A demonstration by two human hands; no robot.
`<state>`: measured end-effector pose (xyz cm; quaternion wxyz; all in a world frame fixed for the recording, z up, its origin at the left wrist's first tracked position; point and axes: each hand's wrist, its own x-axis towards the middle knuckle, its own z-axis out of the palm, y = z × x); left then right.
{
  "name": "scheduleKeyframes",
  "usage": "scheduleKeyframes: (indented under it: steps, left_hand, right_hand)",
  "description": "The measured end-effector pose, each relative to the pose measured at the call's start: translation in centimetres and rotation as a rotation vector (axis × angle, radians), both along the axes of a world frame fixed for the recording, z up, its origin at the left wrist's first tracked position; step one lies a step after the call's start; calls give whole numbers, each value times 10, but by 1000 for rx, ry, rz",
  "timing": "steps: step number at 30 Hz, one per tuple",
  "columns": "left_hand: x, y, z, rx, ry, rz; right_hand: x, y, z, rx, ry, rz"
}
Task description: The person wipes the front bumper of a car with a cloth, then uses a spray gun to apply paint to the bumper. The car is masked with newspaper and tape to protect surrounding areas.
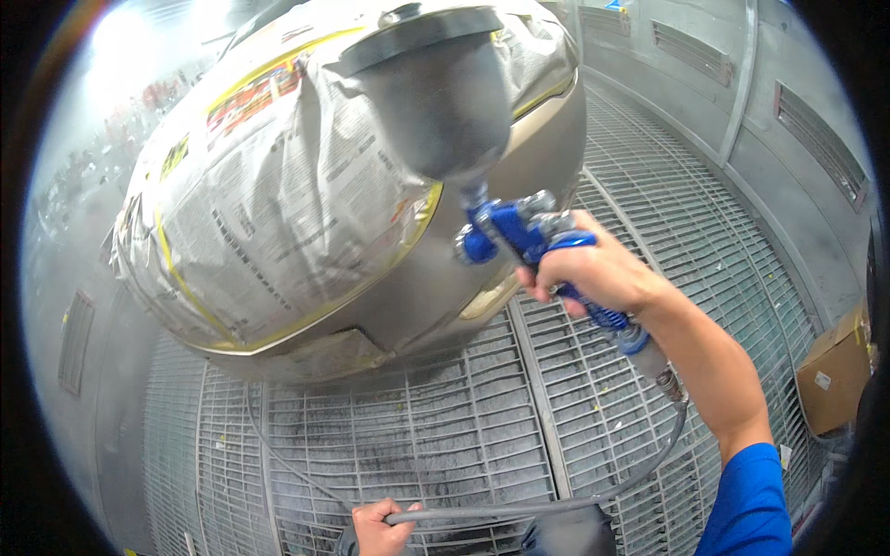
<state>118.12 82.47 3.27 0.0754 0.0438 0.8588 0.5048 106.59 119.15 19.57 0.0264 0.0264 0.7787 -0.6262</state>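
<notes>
My right hand [593, 269] is wrapped round the grip of a blue spray gun [510, 232], its nozzle turned toward the car's bumper. On top of the gun sits a large grey paint cup [440, 102] with a dark lid. A grey air hose [640, 482] runs from the bottom of the grip down and across to my left hand [380, 526], whose fingers are closed round it low in the view. In front stands a car covered with newspaper [287, 195] held by yellow masking tape. Its bare beige bumper [436, 296] shows below and to the right of the paper.
Metal floor grating [408, 426] spreads under the car and around me. A cardboard box [834, 375] stands at the right. Grey booth walls with a louvred vent [820, 139] rise on both sides. The hose trails on toward the car at the left.
</notes>
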Motion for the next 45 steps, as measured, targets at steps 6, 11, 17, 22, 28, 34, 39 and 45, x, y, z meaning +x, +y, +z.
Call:
scheduleKeyframes:
  steps: [6, 11, 17, 22, 28, 34, 39, 45]
  left_hand:
    - [-2, 35, 10, -84, -82, -69]
    - [8, 63, 15, -118, -133, -144]
    - [-37, 97, 40, -289, -188, -320]
    - [-89, 88, 40, -326, -440, -246]
    - [-62, 107, -75, -214, -339, 14]
    - [83, 99, -279, -329, -248, 47]
    - [83, 272, -127, -189, -539, 263]
    - [96, 407, -84, 207, -778, 811]
  right_hand:
    - [-18, 85, 44, -33, 25, -67]
    - [-51, 160, 61, 69, 89, -186]
    - [-89, 271, 65, 215, 205, -480]
    - [-90, 292, 36, 35, 255, -514]
    - [-57, 297, -43, -283, 322, -411]
    - [-47, 379, -54, -312, 193, -428]
    - [-77, 455, 11, -286, 89, -469]
    - [-135, 513, 68, -360, -58, -215]
